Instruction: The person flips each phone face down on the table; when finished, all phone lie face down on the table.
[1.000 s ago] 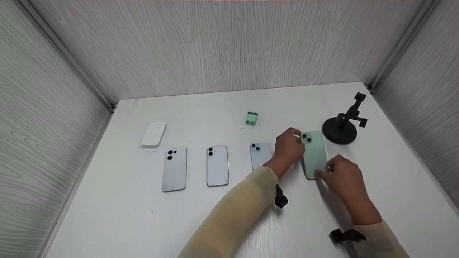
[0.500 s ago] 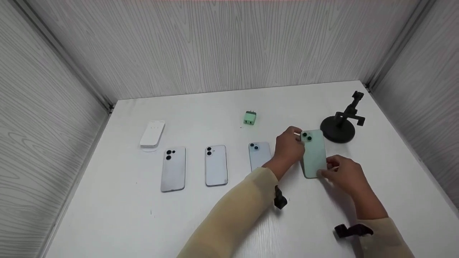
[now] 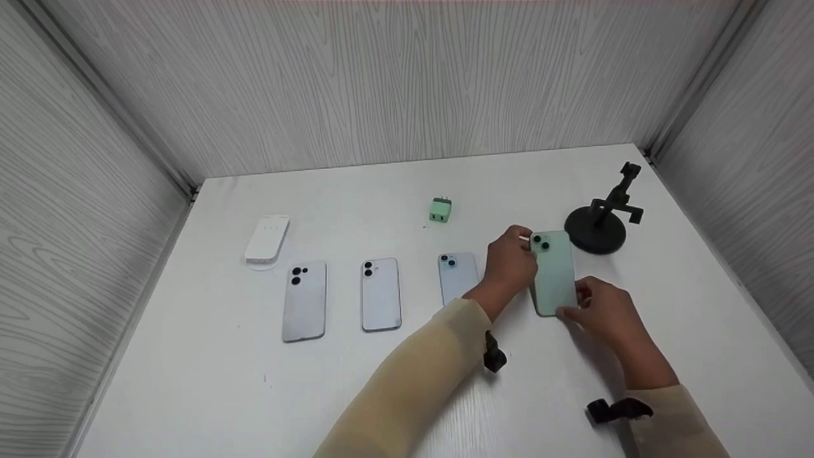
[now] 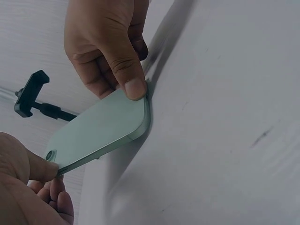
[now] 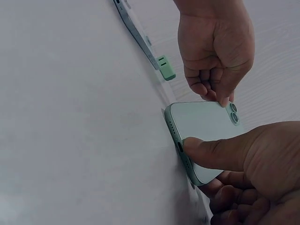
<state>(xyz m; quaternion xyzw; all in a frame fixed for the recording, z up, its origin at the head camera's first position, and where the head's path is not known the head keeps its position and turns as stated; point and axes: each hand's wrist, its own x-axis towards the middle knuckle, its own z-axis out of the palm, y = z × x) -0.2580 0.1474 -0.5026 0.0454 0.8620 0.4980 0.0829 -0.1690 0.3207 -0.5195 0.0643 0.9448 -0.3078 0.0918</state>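
Note:
A light green smartphone (image 3: 554,273), its back with two camera lenses facing up, is held between both hands. My left hand (image 3: 510,259) pinches its upper left edge beside the cameras. At the lower right corner my right hand (image 3: 604,313) grips it, thumb on the back near the charging port, as the right wrist view shows. In the left wrist view the smartphone (image 4: 98,126) is tilted, its bottom end close over the table. Just beyond it stands a black phone stand (image 3: 598,226) with a round base. A pale blue smartphone (image 3: 456,273) lies left, partly covered by my left forearm.
A white smartphone (image 3: 381,294) and a silver-grey smartphone (image 3: 304,302) lie in a row farther left. Behind them are a white power bank (image 3: 268,238) and a green charger plug (image 3: 440,210). Wood-grain walls (image 3: 407,83) enclose the white table (image 3: 191,381) on three sides.
The head view has shifted slightly, so everything appears a little farther left. Both hands keep hold of the green smartphone in nearly the same place; the right hand has moved only slightly at its corner.

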